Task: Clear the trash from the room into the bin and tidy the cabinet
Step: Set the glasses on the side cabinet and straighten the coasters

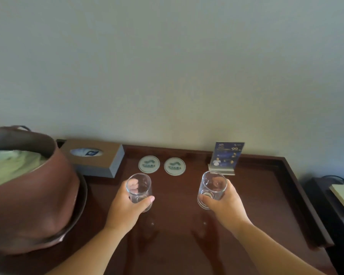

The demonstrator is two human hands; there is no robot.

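Head view: we have a clear tumbler in each of our hands. The left hand (125, 208) wraps the left glass (139, 190) with the thumb across its near side and the fingers curled behind. The right hand (226, 205) grips the right glass (212, 189) the same way. Both glasses stand nearly upright, mouths up, and seem lifted just off the dark tabletop (177, 231), though we cannot be sure of the gap. What the next move likely turns on is the pair of round coasters beyond our hands, toward the wall. The left coaster (149, 164) lies almost straight ahead of the left glass, just past it. The right coaster (174, 165) sits between our hands and forward, so the right hand would have to go ahead and inward, a longer reach than the left's. A tissue box (93, 157) stands beyond and outside the left hand. A card stand (225, 157) rises directly beyond the right glass, close enough to clip. The brown bin (28, 195) with its pale liner sits well outside the left hand.
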